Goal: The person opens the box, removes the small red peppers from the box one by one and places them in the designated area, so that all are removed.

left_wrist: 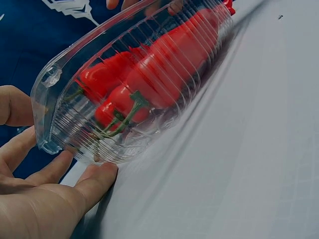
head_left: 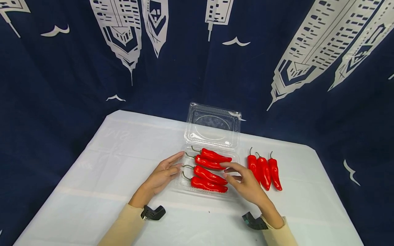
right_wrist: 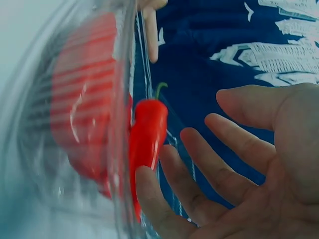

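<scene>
A clear plastic clamshell box lies on the table with its lid raised at the back. Several glossy red peppers with green stems lie side by side in its base, stems to the left. My left hand rests its fingertips against the box's left side; in the left wrist view the fingers touch the clear wall. Over the box's right side, my right hand has loosely bent, spread fingers near the pepper tips. In the right wrist view a pepper shows beside those fingers, which grip nothing; contact is unclear.
Three more red peppers lie on the white table to the right of the box, behind my right hand. A dark blue cloth with white building prints hangs behind the table's far edge.
</scene>
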Action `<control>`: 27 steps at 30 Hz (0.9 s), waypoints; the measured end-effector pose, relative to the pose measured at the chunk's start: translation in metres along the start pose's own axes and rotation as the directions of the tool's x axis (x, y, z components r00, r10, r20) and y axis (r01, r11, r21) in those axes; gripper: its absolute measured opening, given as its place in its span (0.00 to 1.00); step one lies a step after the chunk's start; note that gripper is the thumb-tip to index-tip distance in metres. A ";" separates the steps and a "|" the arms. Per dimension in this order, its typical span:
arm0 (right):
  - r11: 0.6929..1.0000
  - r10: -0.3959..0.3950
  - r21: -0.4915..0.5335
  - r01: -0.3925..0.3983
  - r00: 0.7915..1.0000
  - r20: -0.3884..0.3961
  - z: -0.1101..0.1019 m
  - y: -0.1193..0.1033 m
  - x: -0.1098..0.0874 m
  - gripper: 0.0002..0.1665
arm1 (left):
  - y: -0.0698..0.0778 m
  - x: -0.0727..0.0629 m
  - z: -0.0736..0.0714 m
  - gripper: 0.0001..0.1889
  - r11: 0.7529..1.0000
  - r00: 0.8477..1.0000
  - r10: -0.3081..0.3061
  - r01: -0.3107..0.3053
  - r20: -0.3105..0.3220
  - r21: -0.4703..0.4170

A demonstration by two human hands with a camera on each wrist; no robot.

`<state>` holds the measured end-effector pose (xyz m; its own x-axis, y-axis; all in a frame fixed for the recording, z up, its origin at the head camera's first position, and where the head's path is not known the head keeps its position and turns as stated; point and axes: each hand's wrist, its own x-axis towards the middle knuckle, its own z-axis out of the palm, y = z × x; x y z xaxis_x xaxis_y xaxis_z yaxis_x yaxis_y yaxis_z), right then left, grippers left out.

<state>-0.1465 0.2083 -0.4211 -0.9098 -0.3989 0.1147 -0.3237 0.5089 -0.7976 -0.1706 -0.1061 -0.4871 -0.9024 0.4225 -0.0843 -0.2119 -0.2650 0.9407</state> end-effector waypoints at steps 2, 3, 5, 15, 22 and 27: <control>1.000 -0.014 0.018 0.014 1.000 0.026 0.005 -0.001 0.002 0.23 | 0.000 0.000 0.000 0.37 1.000 1.000 0.000 0.000 0.002 0.000; 0.999 -0.023 0.029 0.022 0.999 0.038 0.007 -0.002 0.003 0.23 | 0.000 0.000 0.000 0.37 1.000 1.000 0.002 -0.002 0.003 0.002; 0.999 -0.034 0.041 0.032 0.997 0.063 0.012 -0.003 0.005 0.22 | 0.000 0.000 -0.001 0.37 1.000 1.000 0.004 -0.004 0.006 0.005; 0.992 -0.094 0.095 0.081 0.984 0.150 0.030 -0.002 0.013 0.21 | 0.000 0.000 -0.001 0.37 1.000 1.000 0.003 -0.003 0.009 -0.003; 0.994 -0.098 0.068 0.088 0.982 0.162 0.038 0.003 0.014 0.21 | -0.002 0.001 -0.001 0.37 1.000 1.000 0.009 -0.009 0.019 -0.006; 0.996 -0.092 0.034 0.087 0.981 0.173 0.041 0.003 0.015 0.21 | -0.002 0.001 -0.001 0.37 1.000 1.000 0.015 -0.015 0.021 -0.004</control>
<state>-0.1502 0.1729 -0.4460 -0.8176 -0.5697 0.0831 -0.3927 0.4463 -0.8041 -0.1712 -0.1059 -0.4888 -0.8973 0.4368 -0.0634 -0.2001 -0.2745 0.9405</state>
